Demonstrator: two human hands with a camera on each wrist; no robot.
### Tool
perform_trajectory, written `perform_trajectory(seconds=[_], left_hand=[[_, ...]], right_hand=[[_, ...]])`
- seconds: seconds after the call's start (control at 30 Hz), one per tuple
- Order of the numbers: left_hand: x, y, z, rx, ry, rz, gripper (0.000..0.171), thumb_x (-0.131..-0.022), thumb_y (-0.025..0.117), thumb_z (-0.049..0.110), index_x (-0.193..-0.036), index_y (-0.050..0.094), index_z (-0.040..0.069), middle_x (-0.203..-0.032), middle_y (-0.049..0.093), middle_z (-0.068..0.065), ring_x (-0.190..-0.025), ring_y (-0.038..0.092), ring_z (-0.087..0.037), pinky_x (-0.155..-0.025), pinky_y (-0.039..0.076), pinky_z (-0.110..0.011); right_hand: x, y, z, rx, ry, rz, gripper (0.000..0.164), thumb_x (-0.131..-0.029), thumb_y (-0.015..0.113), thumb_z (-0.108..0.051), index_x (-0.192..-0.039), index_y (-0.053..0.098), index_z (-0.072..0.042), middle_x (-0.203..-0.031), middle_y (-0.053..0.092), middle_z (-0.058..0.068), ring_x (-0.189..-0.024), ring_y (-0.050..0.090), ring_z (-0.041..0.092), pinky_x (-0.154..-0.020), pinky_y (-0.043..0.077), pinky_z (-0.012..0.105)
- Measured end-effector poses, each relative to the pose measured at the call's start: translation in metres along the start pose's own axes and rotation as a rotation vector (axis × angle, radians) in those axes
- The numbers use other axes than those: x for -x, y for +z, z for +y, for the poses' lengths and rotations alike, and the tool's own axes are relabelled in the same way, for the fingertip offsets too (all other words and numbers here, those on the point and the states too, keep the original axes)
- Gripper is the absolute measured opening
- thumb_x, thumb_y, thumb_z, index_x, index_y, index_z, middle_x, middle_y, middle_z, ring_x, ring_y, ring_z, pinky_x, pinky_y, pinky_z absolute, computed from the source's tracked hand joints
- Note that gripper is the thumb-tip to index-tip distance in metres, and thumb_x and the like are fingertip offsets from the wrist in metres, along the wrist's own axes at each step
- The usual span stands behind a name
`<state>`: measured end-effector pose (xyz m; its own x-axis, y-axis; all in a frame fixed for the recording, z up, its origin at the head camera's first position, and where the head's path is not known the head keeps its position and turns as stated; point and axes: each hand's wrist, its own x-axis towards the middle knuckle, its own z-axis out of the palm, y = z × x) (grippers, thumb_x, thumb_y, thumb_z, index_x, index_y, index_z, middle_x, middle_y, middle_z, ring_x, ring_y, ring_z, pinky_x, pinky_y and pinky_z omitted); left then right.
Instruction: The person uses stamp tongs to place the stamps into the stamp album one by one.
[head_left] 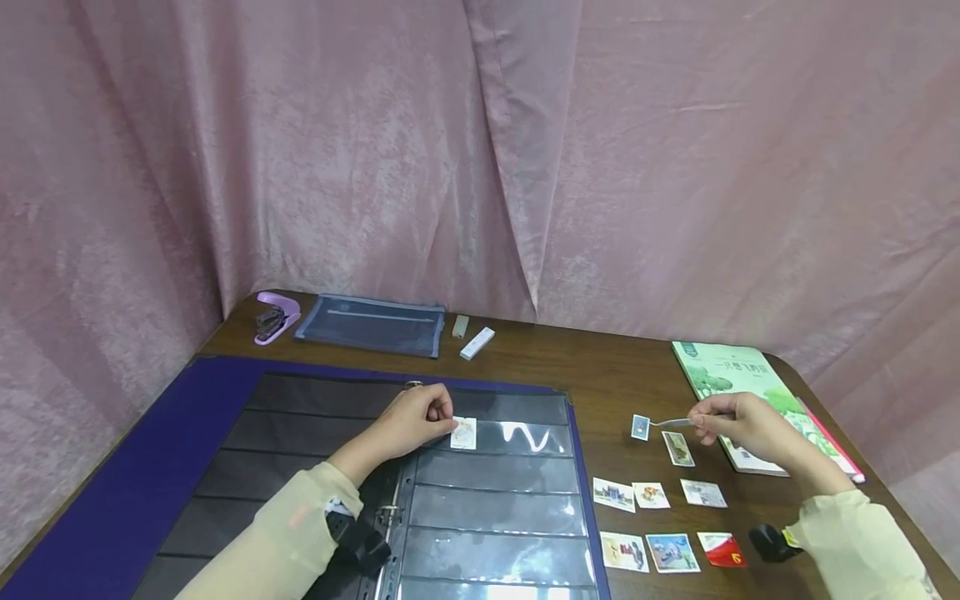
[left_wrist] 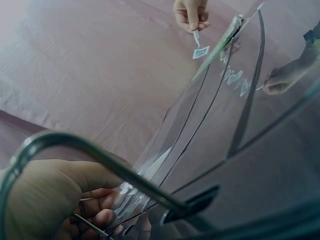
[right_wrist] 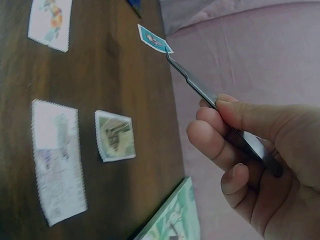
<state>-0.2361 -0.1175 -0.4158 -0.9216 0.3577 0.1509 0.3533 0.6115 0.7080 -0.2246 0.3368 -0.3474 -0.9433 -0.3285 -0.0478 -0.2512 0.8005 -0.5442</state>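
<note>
My right hand [head_left: 746, 427] holds a pair of tweezers [right_wrist: 200, 90] between thumb and fingers. Their bent tips grip the edge of a small blue stamp [right_wrist: 154, 40] with a white perforated border, raised above the table in the right wrist view. Over the open stamp album [head_left: 495, 475], my left hand [head_left: 412, 421] pinches the clear pocket strip [left_wrist: 124, 200] near the ring binding. Beside its fingertips, a pale stamp [head_left: 464, 433] sits in an upper row of the right page. Below the tweezers lies a greenish stamp [head_left: 678, 448].
Several loose stamps [head_left: 651, 495] lie in rows right of the album. A green book [head_left: 738, 375] lies at the far right. Along the back stand a purple stapler [head_left: 279, 317], a blue mesh pouch [head_left: 371, 325] and two small pale blocks [head_left: 477, 342].
</note>
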Motion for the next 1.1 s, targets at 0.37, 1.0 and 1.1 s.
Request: perform_trajectory(seconds=[0.37,1.0,1.1], left_hand=[[0.002,0.0,-0.006,-0.007,0.007,0.012,0.018,-0.075,0.071,0.017,-0.075,0.054,0.014,-0.068,0.05,0.004,-0.063,0.045,-0.007,-0.057,0.038,-0.019],[0.0,0.001,-0.002,0.003,-0.006,-0.001,0.017,-0.076,0.071,0.017,-0.076,0.054,0.014,-0.068,0.051,0.004,-0.063,0.045,-0.008,-0.056,0.038,-0.02],[0.0,0.001,0.0,0.003,-0.005,0.0,0.017,-0.076,0.07,0.017,-0.076,0.054,0.014,-0.068,0.05,0.004,-0.063,0.045,-0.008,-0.057,0.038,-0.02]], right_hand=[[-0.018,-0.005,-0.03,0.011,-0.04,-0.031,0.019,-0.089,0.055,-0.025,-0.09,0.064,-0.009,-0.073,0.064,0.004,-0.063,0.06,0.01,-0.052,0.039,0.021],[-0.062,0.021,-0.081,-0.075,-0.139,-0.087,0.015,-0.089,0.056,-0.022,-0.087,0.065,-0.01,-0.07,0.063,0.004,-0.056,0.052,0.01,-0.048,0.039,0.021],[-0.066,0.029,-0.087,-0.078,-0.131,-0.087,0.014,-0.089,0.055,-0.02,-0.088,0.065,-0.01,-0.071,0.064,0.005,-0.057,0.053,0.012,-0.049,0.039,0.021]])
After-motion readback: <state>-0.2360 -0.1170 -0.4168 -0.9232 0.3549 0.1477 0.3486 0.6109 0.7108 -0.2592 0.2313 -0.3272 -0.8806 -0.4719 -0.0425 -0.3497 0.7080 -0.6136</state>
